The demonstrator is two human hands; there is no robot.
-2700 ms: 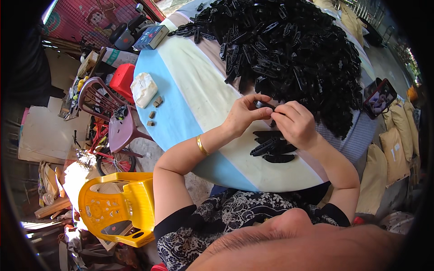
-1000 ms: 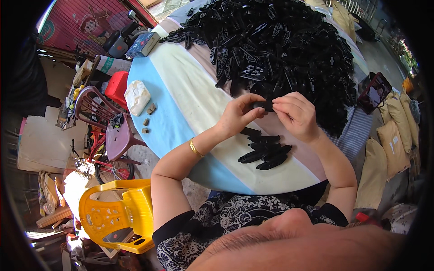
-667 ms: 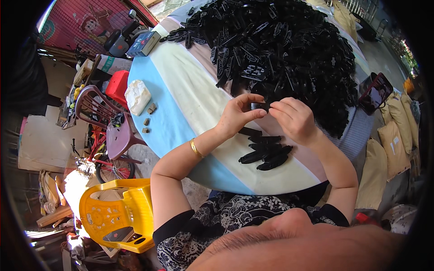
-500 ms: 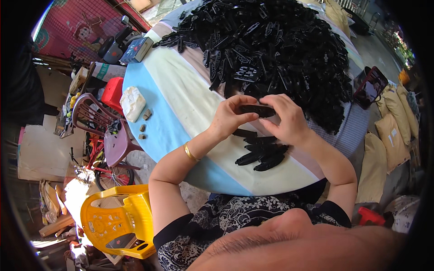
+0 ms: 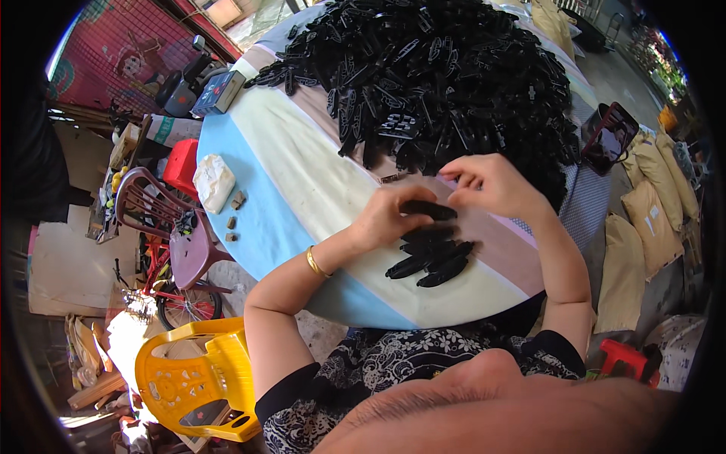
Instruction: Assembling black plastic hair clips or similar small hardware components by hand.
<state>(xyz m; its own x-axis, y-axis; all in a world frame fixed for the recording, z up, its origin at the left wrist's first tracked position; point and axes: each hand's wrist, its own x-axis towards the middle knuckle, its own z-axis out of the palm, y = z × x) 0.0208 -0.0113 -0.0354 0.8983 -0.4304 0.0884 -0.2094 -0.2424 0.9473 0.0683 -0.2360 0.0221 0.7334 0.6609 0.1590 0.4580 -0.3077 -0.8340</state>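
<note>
My left hand [image 5: 387,219] pinches a black oblong plastic piece [image 5: 428,209] at its left end, just above the round table [image 5: 302,181]. My right hand [image 5: 491,184] hovers beside the piece's right end, fingers curled, and I cannot tell whether it touches it. Under both hands lies a small stack of several finished black pieces [image 5: 429,258]. A big heap of black plastic parts [image 5: 439,76] covers the far half of the table.
A white lump [image 5: 214,181] and small brown bits [image 5: 234,212] lie at the table's left edge. A grey scale [image 5: 219,92] sits at the far left. A yellow plastic chair [image 5: 193,378], a maroon chair [image 5: 178,234], tan sacks [image 5: 643,219] and a red stool [image 5: 624,357] surround the table.
The hands came down from near the heap toward the small stack. The piece, held by both hands before, now sits in my left hand while the right has drawn slightly away.
</note>
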